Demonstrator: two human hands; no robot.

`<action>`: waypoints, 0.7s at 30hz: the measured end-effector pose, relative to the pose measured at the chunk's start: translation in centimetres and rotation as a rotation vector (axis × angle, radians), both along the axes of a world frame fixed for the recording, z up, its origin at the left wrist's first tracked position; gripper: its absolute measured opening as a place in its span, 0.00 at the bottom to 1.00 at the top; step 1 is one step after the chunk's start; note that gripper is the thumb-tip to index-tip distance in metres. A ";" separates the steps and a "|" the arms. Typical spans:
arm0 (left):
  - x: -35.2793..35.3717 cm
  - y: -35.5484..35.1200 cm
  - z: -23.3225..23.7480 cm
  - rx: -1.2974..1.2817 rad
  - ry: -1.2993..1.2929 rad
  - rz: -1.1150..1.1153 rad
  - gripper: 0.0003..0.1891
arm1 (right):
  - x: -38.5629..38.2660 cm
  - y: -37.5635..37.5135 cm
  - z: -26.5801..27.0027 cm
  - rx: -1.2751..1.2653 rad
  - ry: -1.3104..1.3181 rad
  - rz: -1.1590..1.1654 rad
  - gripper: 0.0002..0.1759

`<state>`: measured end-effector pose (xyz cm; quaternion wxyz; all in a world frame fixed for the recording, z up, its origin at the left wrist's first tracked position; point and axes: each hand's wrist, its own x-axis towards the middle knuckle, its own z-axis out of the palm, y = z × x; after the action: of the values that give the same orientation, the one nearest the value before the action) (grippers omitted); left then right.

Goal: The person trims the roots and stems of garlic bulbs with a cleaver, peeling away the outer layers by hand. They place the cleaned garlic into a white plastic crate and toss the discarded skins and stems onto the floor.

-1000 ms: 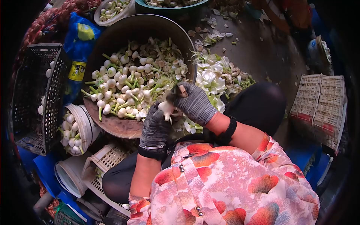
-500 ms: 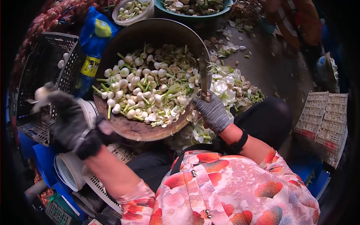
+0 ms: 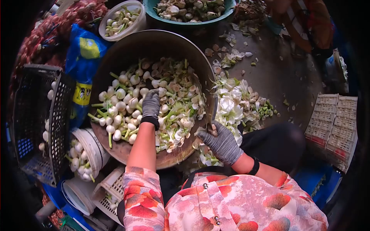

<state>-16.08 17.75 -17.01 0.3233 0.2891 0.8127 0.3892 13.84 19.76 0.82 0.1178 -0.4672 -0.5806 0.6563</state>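
Observation:
A wide round metal pan in front of me holds many white garlic bulbs with green stalks, mixed with trimmings and papery skins. My left hand, in a grey knit glove, reaches down among the bulbs in the pan. Its fingers are together and bent; whatever lies under them is hidden. At the pan's right rim, my gloved right hand is closed around a knife. The dark blade points away from me along the rim.
Left of the pan stand a black plastic crate and a tilted white bucket of garlic. Behind are a white tub and a teal basin. White peelings lie on the floor at right. Another person is at upper right.
My left hand has come from beside the black crate, where it was blurred with a garlic bulb at its fingers, into the pan. The right hand keeps the knife near the rim.

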 end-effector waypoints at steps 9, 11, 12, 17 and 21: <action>0.2 4.4 -2.7 -0.543 0.784 -0.600 0.15 | -1.6 2.8 1.0 0.014 -0.182 0.064 0.22; 0.2 4.9 -2.1 -0.696 0.826 -0.738 0.14 | -1.9 3.3 1.1 0.000 -0.207 0.106 0.22; 0.1 4.1 -2.9 -0.631 0.886 -0.739 0.14 | -1.9 3.3 0.9 0.012 -0.197 0.114 0.22; 0.8 0.3 -3.1 -0.360 0.677 -0.661 0.18 | -1.7 3.1 -0.3 0.062 -0.238 0.189 0.23; 1.7 -2.8 0.2 -0.156 0.297 -0.648 0.19 | -1.9 2.5 -0.1 0.335 -0.264 0.310 0.21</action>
<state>-14.39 14.98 -16.83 0.3295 0.5596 0.7440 0.1572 11.95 22.22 0.74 0.0151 -0.4283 -0.7560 0.4947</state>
